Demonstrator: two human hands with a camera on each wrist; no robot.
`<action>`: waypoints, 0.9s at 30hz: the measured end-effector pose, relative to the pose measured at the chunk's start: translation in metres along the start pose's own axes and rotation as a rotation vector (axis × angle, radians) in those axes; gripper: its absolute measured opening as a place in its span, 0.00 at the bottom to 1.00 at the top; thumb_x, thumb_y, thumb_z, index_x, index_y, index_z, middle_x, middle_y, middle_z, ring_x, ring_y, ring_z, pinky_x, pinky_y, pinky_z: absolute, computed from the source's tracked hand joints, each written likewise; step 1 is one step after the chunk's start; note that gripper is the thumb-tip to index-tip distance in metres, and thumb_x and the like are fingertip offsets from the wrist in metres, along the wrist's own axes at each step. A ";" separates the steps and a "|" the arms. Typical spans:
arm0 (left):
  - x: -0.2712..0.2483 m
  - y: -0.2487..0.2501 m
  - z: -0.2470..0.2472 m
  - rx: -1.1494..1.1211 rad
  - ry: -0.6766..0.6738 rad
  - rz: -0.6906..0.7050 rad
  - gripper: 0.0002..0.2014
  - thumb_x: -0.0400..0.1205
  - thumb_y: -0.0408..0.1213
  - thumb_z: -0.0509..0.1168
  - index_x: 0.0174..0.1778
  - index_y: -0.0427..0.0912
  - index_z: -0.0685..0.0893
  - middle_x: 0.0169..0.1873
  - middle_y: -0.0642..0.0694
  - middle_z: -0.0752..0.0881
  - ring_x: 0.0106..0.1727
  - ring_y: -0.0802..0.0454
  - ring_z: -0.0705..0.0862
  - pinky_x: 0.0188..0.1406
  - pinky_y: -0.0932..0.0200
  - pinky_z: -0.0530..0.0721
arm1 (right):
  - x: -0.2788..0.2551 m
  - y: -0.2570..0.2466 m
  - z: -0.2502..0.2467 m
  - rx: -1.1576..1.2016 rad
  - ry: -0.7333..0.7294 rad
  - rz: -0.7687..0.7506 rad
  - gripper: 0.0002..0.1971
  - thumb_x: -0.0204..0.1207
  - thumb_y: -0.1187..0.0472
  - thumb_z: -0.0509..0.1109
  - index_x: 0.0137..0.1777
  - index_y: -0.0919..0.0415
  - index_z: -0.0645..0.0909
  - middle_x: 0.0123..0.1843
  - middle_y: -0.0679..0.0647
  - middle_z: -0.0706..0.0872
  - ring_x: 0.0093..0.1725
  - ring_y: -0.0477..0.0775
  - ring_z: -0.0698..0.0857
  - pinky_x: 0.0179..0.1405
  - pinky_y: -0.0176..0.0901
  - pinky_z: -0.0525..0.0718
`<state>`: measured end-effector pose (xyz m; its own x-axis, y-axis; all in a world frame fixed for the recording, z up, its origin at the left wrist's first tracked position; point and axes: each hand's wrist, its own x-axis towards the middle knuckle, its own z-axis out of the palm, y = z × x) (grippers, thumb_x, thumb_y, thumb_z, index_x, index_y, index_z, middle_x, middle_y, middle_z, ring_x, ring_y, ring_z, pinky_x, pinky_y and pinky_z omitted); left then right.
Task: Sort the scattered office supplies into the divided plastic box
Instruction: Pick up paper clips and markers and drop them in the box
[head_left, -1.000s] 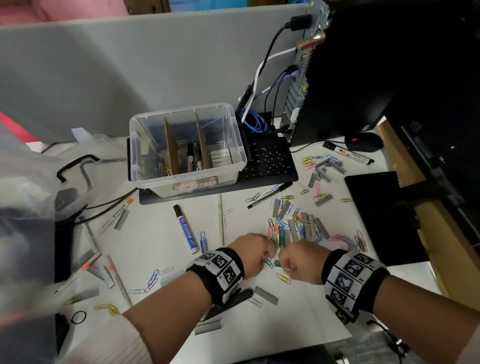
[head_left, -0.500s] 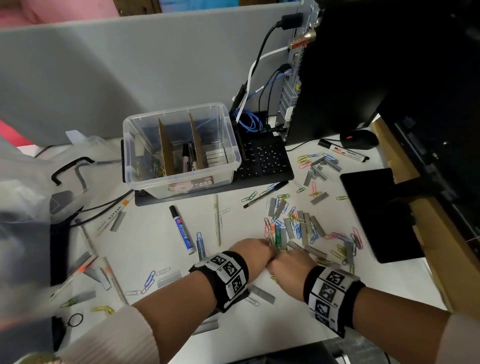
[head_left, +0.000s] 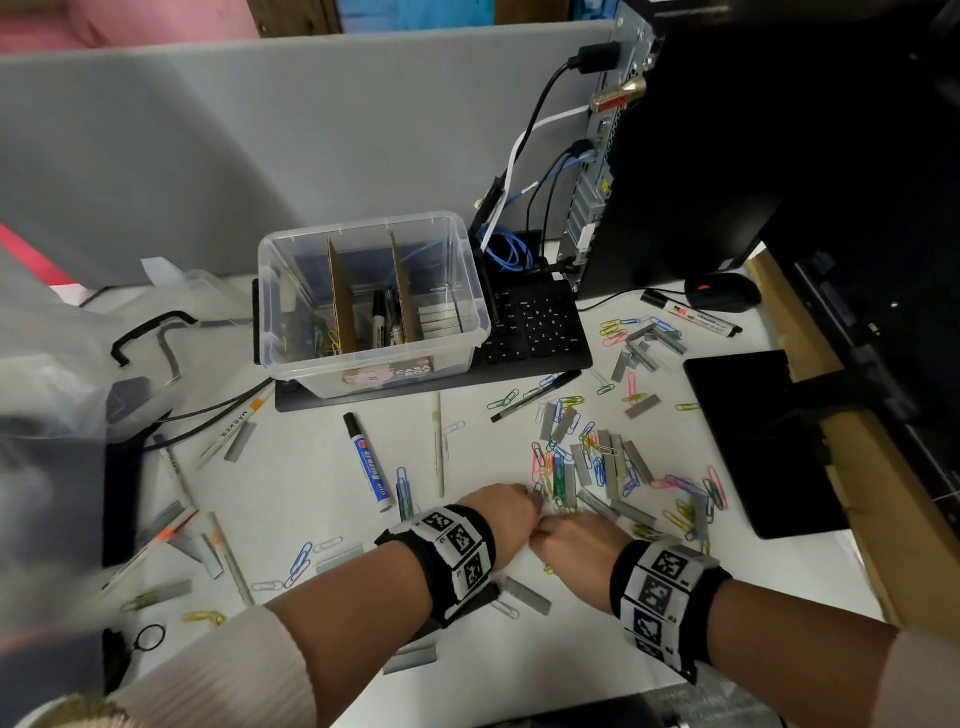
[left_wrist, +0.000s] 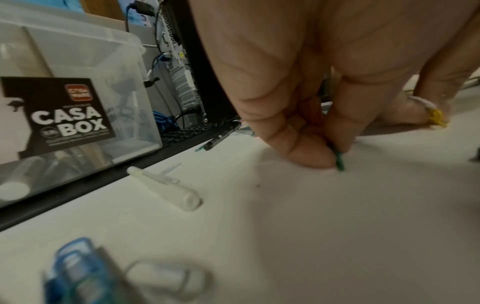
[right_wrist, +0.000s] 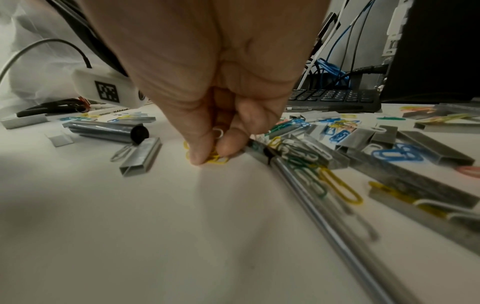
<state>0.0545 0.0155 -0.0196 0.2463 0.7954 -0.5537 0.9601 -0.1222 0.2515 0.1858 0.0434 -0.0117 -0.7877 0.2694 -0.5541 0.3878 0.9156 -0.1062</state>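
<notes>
The clear divided plastic box (head_left: 470, 291) stands at the back of the white desk, with cardboard dividers, paper clips, markers and staple strips inside. Coloured paper clips and grey staple strips (head_left: 597, 467) lie scattered in a heap mid-desk. My left hand (head_left: 506, 514) pinches a green paper clip (left_wrist: 339, 162) against the desk at the heap's near edge. Right beside it, my right hand (head_left: 574, 540) pinches yellow paper clips (right_wrist: 215, 158) between thumb and fingers. The two hands almost touch.
A blue marker (head_left: 368, 462), a pale pen (head_left: 439, 447) and a black pen (head_left: 535, 395) lie between the box and my hands. A keyboard (head_left: 535, 332), computer tower (head_left: 675, 156), mouse (head_left: 722, 292) and black pad (head_left: 753, 441) stand at the right. Plastic bags and cables crowd the left.
Both hands have slid forward to the near edge of the clip heap and come closer together. The view has shifted slightly.
</notes>
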 end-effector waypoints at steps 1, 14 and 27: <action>-0.001 -0.004 0.000 -0.009 -0.008 -0.015 0.15 0.82 0.26 0.57 0.65 0.34 0.73 0.61 0.35 0.78 0.61 0.37 0.81 0.59 0.48 0.80 | -0.001 0.000 -0.001 -0.004 -0.007 -0.006 0.17 0.77 0.75 0.55 0.62 0.69 0.78 0.61 0.65 0.79 0.58 0.66 0.82 0.53 0.56 0.80; -0.035 -0.051 -0.010 -0.401 0.221 -0.052 0.12 0.74 0.25 0.60 0.49 0.39 0.85 0.46 0.44 0.87 0.46 0.48 0.83 0.44 0.65 0.78 | 0.011 0.011 -0.041 0.236 0.054 0.040 0.06 0.79 0.69 0.60 0.51 0.61 0.78 0.52 0.58 0.82 0.52 0.60 0.82 0.49 0.48 0.79; -0.124 -0.162 -0.135 -0.602 0.983 -0.473 0.11 0.72 0.24 0.70 0.33 0.46 0.82 0.31 0.51 0.85 0.32 0.55 0.83 0.39 0.66 0.81 | 0.082 -0.008 -0.225 0.583 0.604 -0.001 0.05 0.73 0.62 0.71 0.37 0.57 0.80 0.34 0.45 0.79 0.37 0.47 0.78 0.37 0.37 0.70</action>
<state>-0.1492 0.0166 0.1158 -0.5590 0.8258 0.0742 0.6507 0.3815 0.6565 0.0106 0.1252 0.1299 -0.8447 0.5342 -0.0336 0.4415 0.6598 -0.6080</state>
